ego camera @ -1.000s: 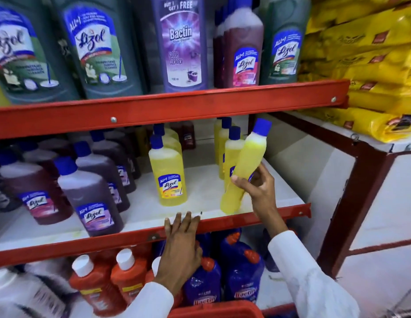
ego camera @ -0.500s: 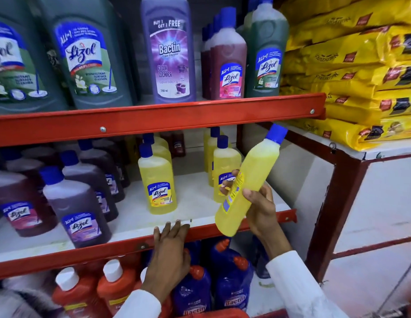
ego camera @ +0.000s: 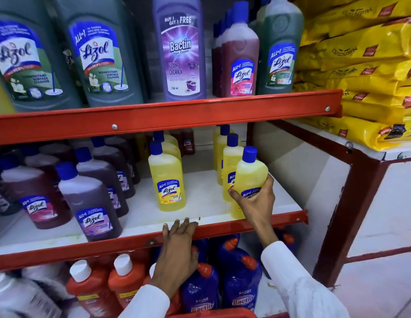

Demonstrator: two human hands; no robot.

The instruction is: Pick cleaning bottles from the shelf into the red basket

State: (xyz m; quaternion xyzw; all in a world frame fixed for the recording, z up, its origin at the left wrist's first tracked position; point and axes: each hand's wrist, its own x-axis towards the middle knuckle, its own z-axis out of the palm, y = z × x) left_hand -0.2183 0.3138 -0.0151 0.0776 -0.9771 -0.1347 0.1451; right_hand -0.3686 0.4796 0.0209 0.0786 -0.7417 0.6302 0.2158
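Observation:
My right hand (ego camera: 257, 203) grips a yellow Lizol bottle (ego camera: 249, 175) with a blue cap, upright at the front right of the middle shelf (ego camera: 140, 216); I cannot tell whether its base touches the shelf. More yellow bottles stand behind it (ego camera: 229, 161), and another yellow Lizol bottle (ego camera: 166, 177) stands mid-shelf. My left hand (ego camera: 179, 244) rests flat on the shelf's red front rail (ego camera: 108, 245), fingers over the edge, holding nothing. A sliver of the red basket (ego camera: 213, 313) shows at the bottom edge.
Purple Lizol bottles (ego camera: 89, 200) fill the shelf's left side. Large green Lizol, a Bactin bottle (ego camera: 179, 49) and pink bottles stand on the upper shelf. Orange and blue Bactin bottles (ego camera: 241, 281) sit below. Yellow sacks (ego camera: 360, 65) are stacked at right, behind a red post (ego camera: 344, 214).
My right hand has brought the tilted yellow bottle down and back toward the shelf, turning it upright with the label facing me. My left hand stayed on the rail.

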